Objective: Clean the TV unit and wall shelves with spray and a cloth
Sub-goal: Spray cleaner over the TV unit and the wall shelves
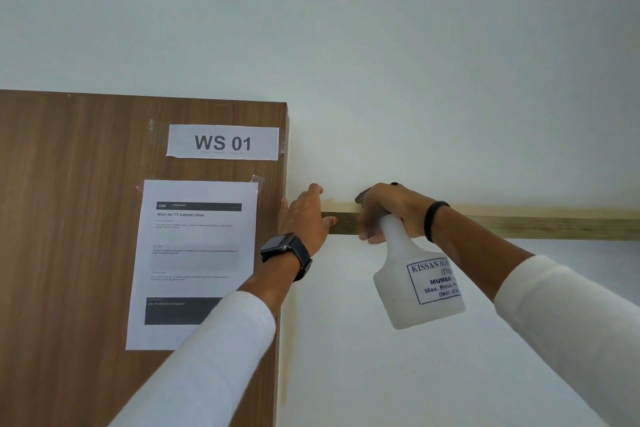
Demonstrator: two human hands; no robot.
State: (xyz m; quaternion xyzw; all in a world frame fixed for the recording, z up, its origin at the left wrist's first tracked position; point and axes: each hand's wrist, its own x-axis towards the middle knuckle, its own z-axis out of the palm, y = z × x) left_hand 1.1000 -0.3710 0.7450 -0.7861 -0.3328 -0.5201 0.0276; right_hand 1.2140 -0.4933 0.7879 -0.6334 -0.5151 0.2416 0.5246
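My right hand [388, 211] grips the neck and trigger of a white translucent spray bottle [415, 281], held up against the front edge of a wooden wall shelf [536, 227]. The bottle's body hangs below the shelf with a blue-printed label facing me. My left hand [306, 213] rests at the shelf's left end, fingers reaching over its top and thumb on the front edge, right beside the brown wooden cabinet panel [86, 218]. No cloth shows in the view; the top of the shelf is hidden from below.
Two paper sheets are taped to the cabinet panel: a "WS 01" label [222, 142] and an instruction sheet [195, 253]. White wall fills the space above and below the shelf. A smartwatch sits on my left wrist, a black band on my right.
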